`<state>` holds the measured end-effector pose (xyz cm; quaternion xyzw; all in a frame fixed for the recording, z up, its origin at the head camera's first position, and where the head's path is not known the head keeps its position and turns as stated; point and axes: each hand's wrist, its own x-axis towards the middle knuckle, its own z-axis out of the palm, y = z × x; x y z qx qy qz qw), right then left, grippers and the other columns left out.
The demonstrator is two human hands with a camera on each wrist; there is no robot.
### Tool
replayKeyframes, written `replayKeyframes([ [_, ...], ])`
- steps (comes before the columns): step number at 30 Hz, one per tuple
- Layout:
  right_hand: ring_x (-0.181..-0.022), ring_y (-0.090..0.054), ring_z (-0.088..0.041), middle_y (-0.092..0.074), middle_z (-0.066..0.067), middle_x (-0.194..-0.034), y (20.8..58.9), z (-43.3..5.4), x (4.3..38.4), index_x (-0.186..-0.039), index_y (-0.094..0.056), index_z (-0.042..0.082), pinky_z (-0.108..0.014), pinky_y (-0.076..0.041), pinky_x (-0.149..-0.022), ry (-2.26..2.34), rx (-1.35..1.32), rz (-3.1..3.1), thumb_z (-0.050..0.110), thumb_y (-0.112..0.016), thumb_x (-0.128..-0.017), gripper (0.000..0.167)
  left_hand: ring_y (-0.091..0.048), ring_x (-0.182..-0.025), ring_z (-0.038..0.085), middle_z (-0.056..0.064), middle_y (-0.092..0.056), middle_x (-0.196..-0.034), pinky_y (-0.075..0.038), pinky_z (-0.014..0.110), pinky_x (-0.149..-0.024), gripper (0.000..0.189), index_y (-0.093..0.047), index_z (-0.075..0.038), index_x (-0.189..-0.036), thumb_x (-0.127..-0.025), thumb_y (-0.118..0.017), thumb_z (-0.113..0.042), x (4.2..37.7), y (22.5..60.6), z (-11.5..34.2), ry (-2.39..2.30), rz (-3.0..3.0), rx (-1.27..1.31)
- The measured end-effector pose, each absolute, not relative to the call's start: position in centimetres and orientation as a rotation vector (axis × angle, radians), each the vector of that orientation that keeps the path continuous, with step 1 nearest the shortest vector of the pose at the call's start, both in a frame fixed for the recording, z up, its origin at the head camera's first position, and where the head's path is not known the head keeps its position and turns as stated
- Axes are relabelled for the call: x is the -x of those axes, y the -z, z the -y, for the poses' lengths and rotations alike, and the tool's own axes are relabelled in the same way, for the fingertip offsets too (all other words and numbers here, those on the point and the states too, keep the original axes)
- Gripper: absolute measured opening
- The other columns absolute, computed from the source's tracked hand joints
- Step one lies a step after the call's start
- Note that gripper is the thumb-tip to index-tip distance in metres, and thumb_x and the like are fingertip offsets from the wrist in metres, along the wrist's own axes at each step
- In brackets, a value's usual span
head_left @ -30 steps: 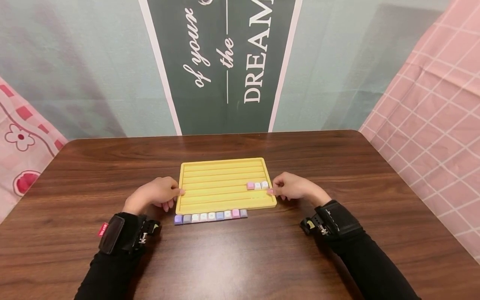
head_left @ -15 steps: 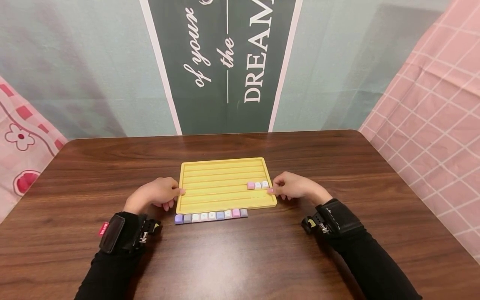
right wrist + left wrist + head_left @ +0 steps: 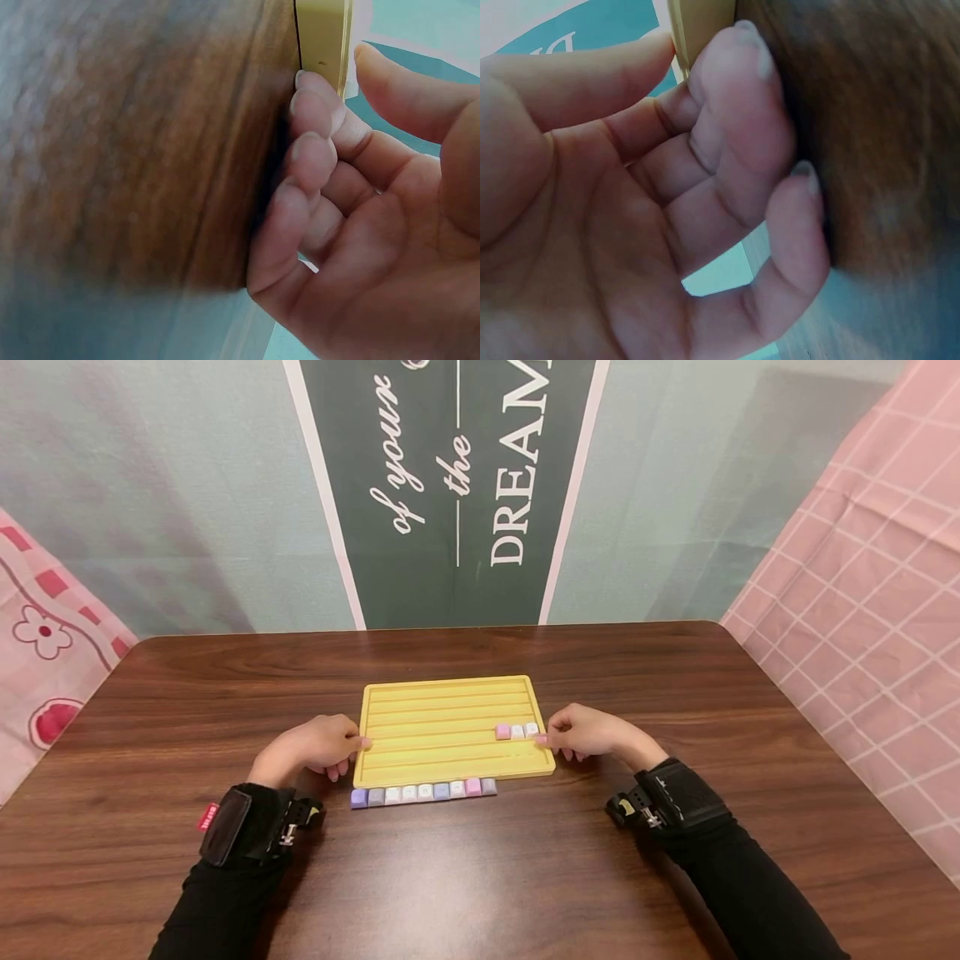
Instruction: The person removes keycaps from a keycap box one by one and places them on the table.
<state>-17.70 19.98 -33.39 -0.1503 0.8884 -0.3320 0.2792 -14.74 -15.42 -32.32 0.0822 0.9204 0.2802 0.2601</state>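
Note:
A yellow ridged tray (image 3: pixel 431 724) lies on the table between both hands. My left hand (image 3: pixel 315 747) pinches its left edge, thumb over the rim and curled fingers at the outer side. At the opposite edge my right hand (image 3: pixel 588 732) grips in the same way. In the left wrist view the thumb and forefinger meet at the tray's side wall (image 3: pixel 705 26); the right wrist view has fingertips against the tray's other side (image 3: pixel 322 45). On the tray, one pink keycap (image 3: pixel 503 732) and two white keycaps (image 3: pixel 524 731) sit in a groove near the right edge.
A straight row of several keycaps (image 3: pixel 425 792) in purple, grey, white, blue and pink runs along the tray's front edge. All this is on a dark wooden table (image 3: pixel 450 877). Behind the table hangs a green-grey cloth with lettering (image 3: pixel 450 493), and a pink checked cloth (image 3: pixel 877 568) is at right.

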Motion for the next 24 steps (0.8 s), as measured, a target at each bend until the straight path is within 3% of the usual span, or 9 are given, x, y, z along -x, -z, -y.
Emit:
replayKeyframes([
  [14, -0.046, -0.040, -0.013, -0.047, -0.004, -0.055, 33.26, -20.06, 17.71, -0.067, -0.054, 0.003, -0.025, -0.034, -0.047, 0.889, 0.382, -2.387, 0.020, -0.057, -0.091, 0.030, -0.051, -0.053, 0.016, 0.007, -0.051, -0.062, -0.041, 0.027, -0.051, 0.027, -0.054, -0.003, -0.077, -0.097, -0.044, -0.018, 15.01, 32.50, 15.40, -0.751, -2.490, -0.224],
  [24, -0.050, -0.049, -0.016, -0.053, -0.006, -0.060, 32.81, -20.20, 17.76, -0.069, -0.054, 0.001, -0.027, -0.041, -0.049, 0.922, 0.366, -2.380, 0.016, -0.055, -0.091, 0.026, -0.051, -0.051, 0.016, 0.008, -0.051, -0.062, -0.041, 0.027, -0.051, 0.025, -0.053, -0.002, -0.077, -0.096, -0.045, -0.017, 14.85, 32.51, 15.33, -0.767, -2.484, -0.236],
])
